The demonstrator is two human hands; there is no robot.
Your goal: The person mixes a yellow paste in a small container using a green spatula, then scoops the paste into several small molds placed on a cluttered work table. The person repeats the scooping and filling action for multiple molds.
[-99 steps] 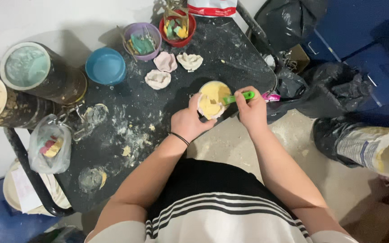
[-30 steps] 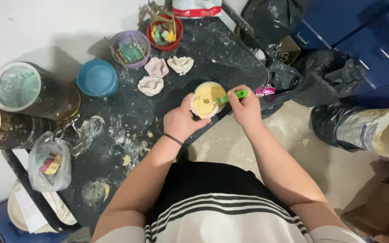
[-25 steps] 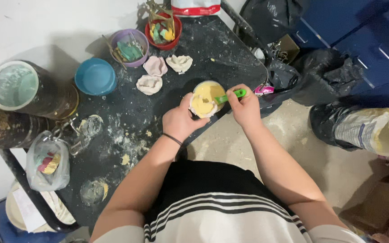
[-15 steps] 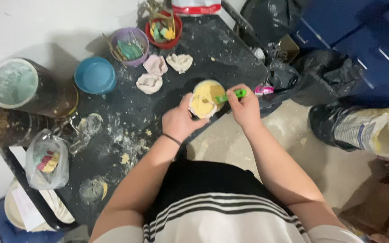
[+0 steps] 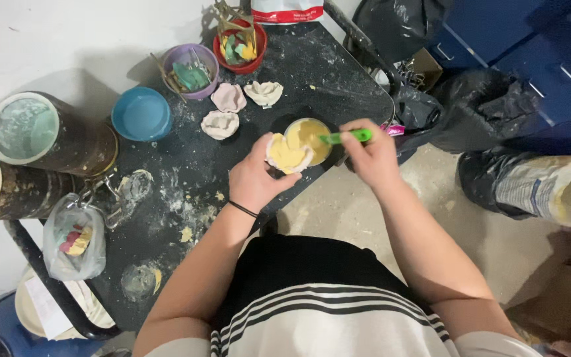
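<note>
My left hand (image 5: 254, 177) holds a small shell-shaped mould (image 5: 287, 153) filled with pale yellow paste, tilted against the rim of a round cup of yellow mix (image 5: 313, 135). My right hand (image 5: 371, 153) grips a green spoon (image 5: 343, 137) whose tip points into that cup. Both hands are over the near right part of a black, powder-dusted table (image 5: 193, 198). Three more shell moulds, pinkish and cream (image 5: 230, 97), (image 5: 264, 92), (image 5: 220, 124), lie just beyond the cup.
A blue bowl (image 5: 141, 114), a purple cup of tools (image 5: 189, 71) and a red cup of tools (image 5: 239, 46) stand at the back. Two large tins (image 5: 28, 129) sit left. A plastic bag (image 5: 74, 241) hangs at the table's left edge. Black bags (image 5: 484, 109) lie right.
The mould in my left hand has come up against the cup's near rim, and the green spoon has shifted slightly over the cup. The other things on the table have stayed put.
</note>
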